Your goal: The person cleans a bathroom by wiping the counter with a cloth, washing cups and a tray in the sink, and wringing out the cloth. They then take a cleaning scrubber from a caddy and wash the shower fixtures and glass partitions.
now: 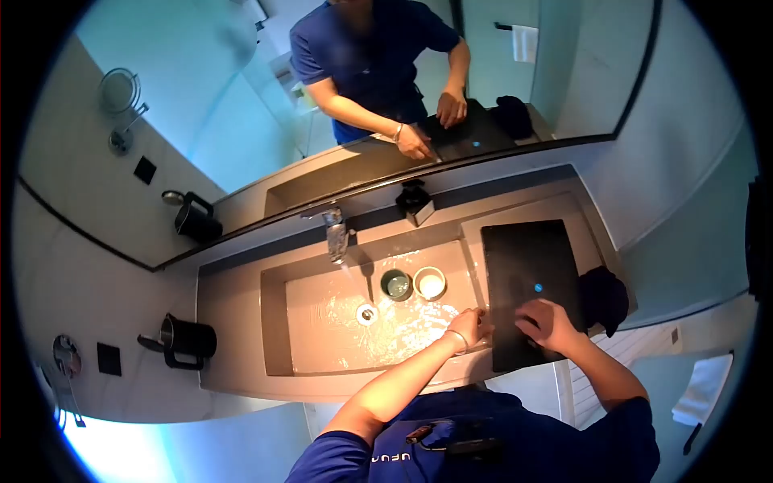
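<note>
Blue shirt (523, 431) worn. Left hand (469, 328) placed by sink (276, 322) edge, right hand (547, 326) over black panel (527, 262); hands apart, grips unclear.

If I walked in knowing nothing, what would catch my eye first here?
Probably the glittering water under the tap, in the long basin, beside a dark cup and a pale one. Next, the big black panel with its blue spot, right of the basin. Behind everything, a wide mirror reflects the person.
</note>
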`<state>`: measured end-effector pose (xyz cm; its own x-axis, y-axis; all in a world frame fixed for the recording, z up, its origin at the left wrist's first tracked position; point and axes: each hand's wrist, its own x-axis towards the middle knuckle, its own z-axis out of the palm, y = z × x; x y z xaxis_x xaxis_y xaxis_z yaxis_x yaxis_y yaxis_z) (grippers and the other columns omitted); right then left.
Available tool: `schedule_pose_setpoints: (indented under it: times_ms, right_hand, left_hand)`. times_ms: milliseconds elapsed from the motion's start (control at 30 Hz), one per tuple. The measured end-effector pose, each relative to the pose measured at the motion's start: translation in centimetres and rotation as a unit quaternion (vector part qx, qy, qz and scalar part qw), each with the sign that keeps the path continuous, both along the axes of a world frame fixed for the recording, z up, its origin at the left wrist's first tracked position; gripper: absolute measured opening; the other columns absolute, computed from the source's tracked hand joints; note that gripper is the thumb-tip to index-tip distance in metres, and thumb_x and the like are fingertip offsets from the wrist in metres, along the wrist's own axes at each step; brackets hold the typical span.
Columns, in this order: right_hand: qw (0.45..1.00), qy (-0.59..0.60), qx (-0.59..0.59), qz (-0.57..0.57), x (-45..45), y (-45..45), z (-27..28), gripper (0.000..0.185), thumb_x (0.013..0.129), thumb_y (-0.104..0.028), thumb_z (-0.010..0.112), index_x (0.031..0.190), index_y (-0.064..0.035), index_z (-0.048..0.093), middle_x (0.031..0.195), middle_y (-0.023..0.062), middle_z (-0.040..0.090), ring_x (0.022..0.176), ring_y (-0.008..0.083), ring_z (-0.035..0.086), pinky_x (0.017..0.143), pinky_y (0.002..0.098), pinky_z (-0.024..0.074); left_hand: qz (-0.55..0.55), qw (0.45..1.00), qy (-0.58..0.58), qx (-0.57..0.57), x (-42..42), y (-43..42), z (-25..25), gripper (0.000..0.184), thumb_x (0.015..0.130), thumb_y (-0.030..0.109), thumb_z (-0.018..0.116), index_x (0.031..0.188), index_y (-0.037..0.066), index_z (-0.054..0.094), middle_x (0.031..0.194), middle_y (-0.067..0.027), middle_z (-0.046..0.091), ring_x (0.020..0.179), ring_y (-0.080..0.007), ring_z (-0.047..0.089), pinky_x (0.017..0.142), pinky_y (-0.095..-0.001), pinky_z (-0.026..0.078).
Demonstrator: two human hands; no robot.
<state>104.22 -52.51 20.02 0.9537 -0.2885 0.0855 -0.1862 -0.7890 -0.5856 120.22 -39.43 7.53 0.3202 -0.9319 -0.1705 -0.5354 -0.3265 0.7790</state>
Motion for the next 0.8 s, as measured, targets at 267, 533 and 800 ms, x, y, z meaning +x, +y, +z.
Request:
schedule_pose_setpoints:
  times_ms: [267, 533, 800]
  right_hand:
    - [0.981, -0.064, -0.166, 0.072, 15.0, 4.6, -2.4, 0.012, 0.075, -0.011, 0.05, 0.077, -0.0066, 0.06, 0.081, 0.0101, 0.06, 0.079, 0.0254, 0.057, 0.07, 0.0333, 0.0459]
    - [0.712, 0.249, -0.138, -0.641, -3.4, -6.0, -4.8, 0.055, 0.069, -0.025, 0.066, 0.121, -0.0236, 0.046, 0.138, 0.0107, 0.02, 0.127, 0.0332, 0.017, 0.091, 0.0593, 0.0279]
    - [0.686, 0.204, -0.039, -0.698, -9.0, -9.0, -4.4, 0.077, 0.058, -0.036, 0.073, 0.123, -0.0138, 0.041, 0.13, 0.016, 0.035, 0.116, 0.0346, 0.038, 0.089, 0.0471, 0.0376]
  left_hand:
    - [0.271, 0.883, 0.378, 0.067, 12.9, 16.9, -3.0, 0.02, 0.079, 0.02, 0.06, 0.094, 0.007, 0.059, 0.069, -0.0007, 0.057, 0.056, -0.0072, 0.049, 0.047, -0.0201, 0.038]
    - [0.426, 0.819, 0.384, 0.024, 22.4, 27.3, -1.5, 0.011, 0.083, 0.007, 0.052, 0.093, 0.001, 0.053, 0.068, -0.003, 0.05, 0.053, -0.0123, 0.05, 0.042, -0.0221, 0.041]
    - [0.401, 0.844, 0.355, 0.032, 19.6, 25.5, -1.0, 0.008, 0.083, 0.015, 0.054, 0.086, 0.008, 0.053, 0.071, -0.0037, 0.055, 0.055, -0.0141, 0.055, 0.044, -0.0263, 0.047]
